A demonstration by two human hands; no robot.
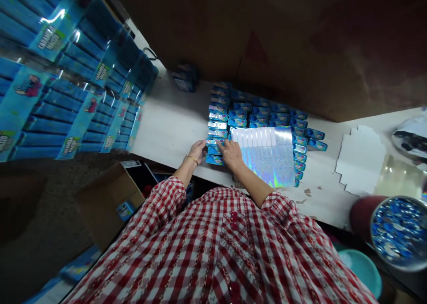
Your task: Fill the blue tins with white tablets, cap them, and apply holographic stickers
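Several small blue boxes stand in columns on the white table, and the near end of the left column lies between my hands. My left hand (199,151) is curled against the left end of a small blue box (213,142). My right hand (232,155) reaches over the same box with its index finger stretched out, the fingertip touching the top. Shiny silver strips lie across the tops of boxes farther up this column. Under and beside my right wrist, a holographic sticker sheet (270,161) rests on the other boxes, its upper part showing pale gaps.
Stacked blue display packs (73,95) rise at the left. A large cardboard box (267,50) borders the table (163,121) at the back. To the right are a white cardboard cutout (358,161) and a pot (375,219) of blue wrapped pieces. An open carton (103,206) sits lower left.
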